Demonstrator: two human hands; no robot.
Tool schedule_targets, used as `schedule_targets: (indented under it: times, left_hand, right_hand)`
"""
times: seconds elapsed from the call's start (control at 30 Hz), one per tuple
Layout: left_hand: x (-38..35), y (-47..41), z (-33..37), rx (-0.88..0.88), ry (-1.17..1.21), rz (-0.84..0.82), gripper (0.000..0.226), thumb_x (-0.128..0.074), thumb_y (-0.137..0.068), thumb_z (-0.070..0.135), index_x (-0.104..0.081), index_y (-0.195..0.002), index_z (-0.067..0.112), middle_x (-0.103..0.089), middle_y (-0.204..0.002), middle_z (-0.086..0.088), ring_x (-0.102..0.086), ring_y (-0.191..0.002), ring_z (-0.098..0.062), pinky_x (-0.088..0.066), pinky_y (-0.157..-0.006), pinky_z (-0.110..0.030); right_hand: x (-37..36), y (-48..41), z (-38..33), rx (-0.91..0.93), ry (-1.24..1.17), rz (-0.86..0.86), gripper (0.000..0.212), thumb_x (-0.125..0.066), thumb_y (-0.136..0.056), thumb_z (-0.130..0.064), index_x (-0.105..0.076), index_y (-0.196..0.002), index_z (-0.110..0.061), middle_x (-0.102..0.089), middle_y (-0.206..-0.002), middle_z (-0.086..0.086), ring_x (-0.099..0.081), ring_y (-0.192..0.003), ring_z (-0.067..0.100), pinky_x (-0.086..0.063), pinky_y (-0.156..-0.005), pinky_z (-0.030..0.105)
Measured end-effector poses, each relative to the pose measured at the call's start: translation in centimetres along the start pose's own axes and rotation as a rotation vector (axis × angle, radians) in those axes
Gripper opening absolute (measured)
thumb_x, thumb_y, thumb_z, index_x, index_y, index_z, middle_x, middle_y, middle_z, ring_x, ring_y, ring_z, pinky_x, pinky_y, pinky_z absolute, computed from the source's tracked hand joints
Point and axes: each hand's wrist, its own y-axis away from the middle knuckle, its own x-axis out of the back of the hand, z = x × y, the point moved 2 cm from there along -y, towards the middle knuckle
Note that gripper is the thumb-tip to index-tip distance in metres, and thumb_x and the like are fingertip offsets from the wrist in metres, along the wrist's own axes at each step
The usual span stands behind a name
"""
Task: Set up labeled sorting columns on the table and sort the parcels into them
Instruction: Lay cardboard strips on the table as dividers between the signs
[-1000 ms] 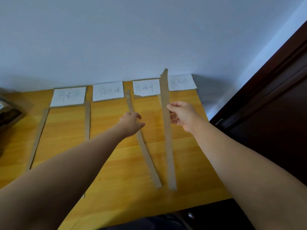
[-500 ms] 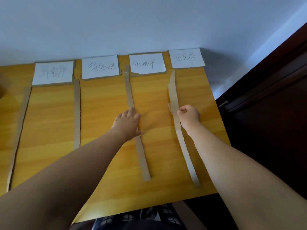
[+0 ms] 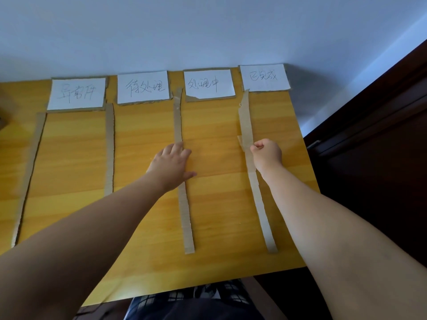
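Several white handwritten labels lie along the far edge of the yellow wooden table: the leftmost label, a second label, a third label and the rightmost label. Long cardboard strips run towards me as column dividers. My left hand lies flat with straight fingers on the third strip. My right hand pinches the rightmost strip at its middle; that strip lies on the table between the third and rightmost labels, slanting to the right near me.
Two more strips lie at the far left and left of centre. A pale wall rises behind the table. A dark wooden door stands close to the right edge. My checked clothing shows below the near edge.
A second ago my right hand held the rightmost strip raised; now it lies on the table. My left hand flattened onto the third strip. The view tilted down, showing all the labels.
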Motion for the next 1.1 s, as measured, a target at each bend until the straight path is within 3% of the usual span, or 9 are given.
schedule_targets:
  times: [0.23,0.47,0.73,1.0,1.1]
  left_hand:
    - [1.1,-0.9,0.8,0.009,0.124,0.091,0.053,-0.044,-0.097,0.044,-0.038,-0.141,0.017,-0.032,-0.151,-0.009,-0.031,-0.138,-0.03,-0.032,-0.108,-0.044]
    - [1.4,-1.9,1.3,0.01,0.144,0.104,0.05,-0.044,-0.097,0.044,-0.04,-0.14,0.018,-0.035,-0.149,-0.007,-0.034,-0.136,-0.029,-0.035,-0.106,-0.043]
    - [1.4,-1.8,1.0,0.018,0.136,0.101,0.049,-0.044,-0.097,0.043,-0.041,-0.139,0.018,-0.035,-0.148,-0.007,-0.035,-0.135,-0.029,-0.036,-0.106,-0.043]
    - [4.5,0.8,-0.9,0.031,0.122,0.173,0.049,-0.045,-0.097,0.042,-0.041,-0.139,0.018,-0.036,-0.148,-0.008,-0.036,-0.135,-0.029,-0.036,-0.105,-0.043]
    - [6.6,2.8,-3.2,0.052,0.11,0.208,0.048,-0.045,-0.097,0.041,-0.042,-0.139,0.017,-0.035,-0.149,-0.008,-0.036,-0.135,-0.029,-0.036,-0.105,-0.044]
  right_hand:
    - [0.1,-0.9,0.2,-0.009,0.132,-0.054,0.022,-0.051,-0.098,-0.017,-0.065,-0.112,-0.008,-0.067,-0.108,0.011,-0.056,-0.083,0.021,-0.048,-0.07,0.031]
    - [-0.3,-1.5,0.5,-0.02,0.146,-0.076,0.021,-0.055,-0.096,-0.02,-0.065,-0.111,-0.009,-0.067,-0.108,0.009,-0.057,-0.084,0.021,-0.048,-0.071,0.03]
    - [-0.1,-1.1,0.8,-0.03,0.269,-0.043,0.022,-0.057,-0.095,-0.028,-0.056,-0.11,-0.012,-0.06,-0.095,0.004,-0.054,-0.077,0.021,-0.042,-0.061,0.03]
    - [0.5,1.3,-4.3,0.128,0.214,-0.067,0.02,-0.054,-0.096,-0.024,-0.057,-0.112,-0.014,-0.062,-0.109,0.005,-0.054,-0.084,0.02,-0.05,-0.071,0.032]
    - [0.4,2.9,-7.5,0.217,0.2,-0.067,0.019,-0.055,-0.095,-0.022,-0.059,-0.111,-0.012,-0.062,-0.112,0.005,-0.052,-0.085,0.018,-0.044,-0.07,0.029]
